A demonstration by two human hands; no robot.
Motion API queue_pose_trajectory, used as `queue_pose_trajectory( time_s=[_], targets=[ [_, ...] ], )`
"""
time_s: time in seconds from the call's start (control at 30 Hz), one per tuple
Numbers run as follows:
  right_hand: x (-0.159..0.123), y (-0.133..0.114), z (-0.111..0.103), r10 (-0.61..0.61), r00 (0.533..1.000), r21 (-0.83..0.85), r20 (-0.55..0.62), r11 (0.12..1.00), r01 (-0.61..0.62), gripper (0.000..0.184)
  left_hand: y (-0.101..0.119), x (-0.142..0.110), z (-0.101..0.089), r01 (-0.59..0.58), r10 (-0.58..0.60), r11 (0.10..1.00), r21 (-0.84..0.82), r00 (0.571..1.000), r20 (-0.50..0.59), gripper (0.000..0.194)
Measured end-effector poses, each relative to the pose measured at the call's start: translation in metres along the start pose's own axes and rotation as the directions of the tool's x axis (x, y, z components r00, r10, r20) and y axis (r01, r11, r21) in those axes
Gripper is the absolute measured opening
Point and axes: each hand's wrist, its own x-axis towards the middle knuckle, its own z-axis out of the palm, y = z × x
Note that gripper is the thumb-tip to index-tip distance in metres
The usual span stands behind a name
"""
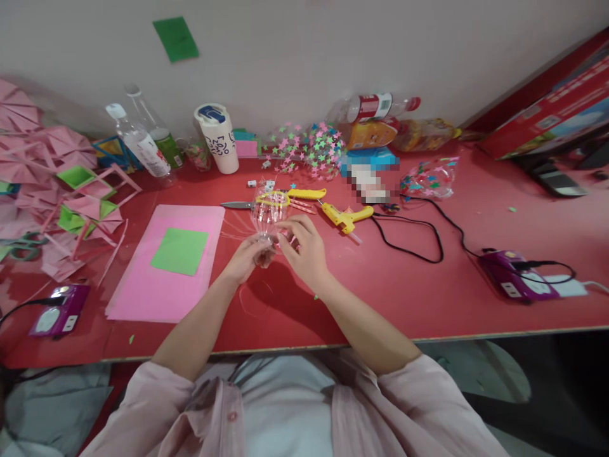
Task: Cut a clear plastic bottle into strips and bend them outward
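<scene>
A clear plastic piece cut into thin strips (pixel 269 216), like part of a bottle, is held upright over the red table. My left hand (pixel 250 257) grips its lower end, fingers closed. Against its right side, my right hand (pixel 307 251) has thumb and fingertips bent together on the plastic; the exact strip between them is too fine to make out. Loose clear strips fan out to the left. Just behind lie a grey blade (pixel 236 205) and a ridged yellow handle (pixel 307 193), partly covered by the plastic. A yellow glue gun (pixel 345 217) rests right of my hands.
Pink paper sheets (pixel 137 279) with a green square (pixel 179 251) lie left. Folded pink paper shapes (pixel 61 165) pile up far left. A white tumbler (pixel 219 139), plastic bottles (pixel 143 143) and star-covered balls (pixel 326 149) line the wall. Purple power strips (pixel 516 276) with cords sit right and left.
</scene>
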Motion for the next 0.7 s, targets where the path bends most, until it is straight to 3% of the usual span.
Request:
queue_pose_trajectory(
  time_s=[0.37,0.57,0.7],
  targets=[
    [0.0054,-0.0011,-0.0008,0.15,0.989,0.179,0.008,0.973,-0.149,0.01,-0.0051,0.0033,-0.0061,-0.052,0.049,0.993,0.106,0.998,0.028,0.022],
    [0.0053,-0.0054,-0.003,0.122,0.992,0.235,0.009,0.964,-0.121,0.006,-0.0018,0.0022,-0.0028,-0.044,0.044,0.997,0.068,0.999,0.009,0.019],
    [0.0042,-0.0035,-0.0023,0.053,0.998,0.131,0.043,0.99,-0.058,0.008,-0.001,0.0009,-0.0008,-0.032,0.03,0.996,0.087,0.999,0.031,0.019]
  ],
)
